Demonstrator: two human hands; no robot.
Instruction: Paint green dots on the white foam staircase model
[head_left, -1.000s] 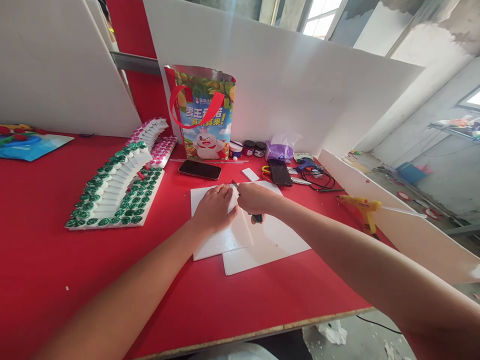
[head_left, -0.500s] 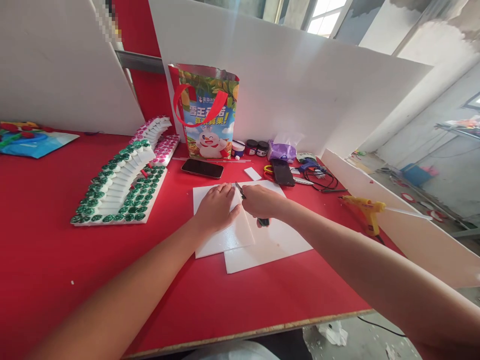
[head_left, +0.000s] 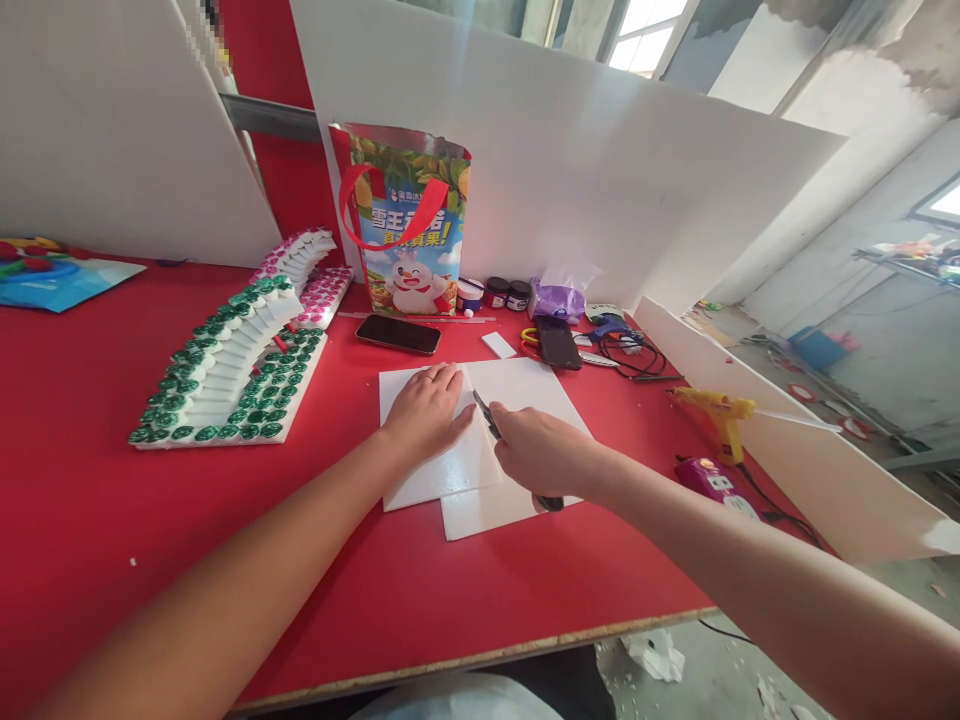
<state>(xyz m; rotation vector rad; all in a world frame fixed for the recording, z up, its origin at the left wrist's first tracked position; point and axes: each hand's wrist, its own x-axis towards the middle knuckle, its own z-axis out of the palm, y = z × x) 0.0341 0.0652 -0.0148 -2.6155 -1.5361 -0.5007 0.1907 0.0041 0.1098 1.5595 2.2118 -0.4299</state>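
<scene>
My left hand (head_left: 427, 412) lies flat, fingers stretched out, on a white foam sheet (head_left: 426, 482). This sheet overlaps a second white foam board (head_left: 480, 516) beneath it. In my right hand (head_left: 546, 452), fingers wrapped round its handle, is a utility knife (head_left: 487, 413). Its blade points away from me and to the left, with the tip by the upper sheet's right edge, close to my left thumb. The knife's dark rear end sticks out below my right hand. Whether the blade touches the foam, I cannot tell.
On the red table (head_left: 322, 610), a green-and-white stepped model (head_left: 232, 370) stands left. Behind are a printed bag (head_left: 412, 230), a phone (head_left: 397, 335) and another phone (head_left: 559, 343). To the right lie a yellow glue gun (head_left: 716, 412) and a purple power strip (head_left: 716, 482).
My right hand has drawn the knife toward me and a little right, along the upper sheet's edge. My left hand stays flat on the sheet. The view has shifted slightly.
</scene>
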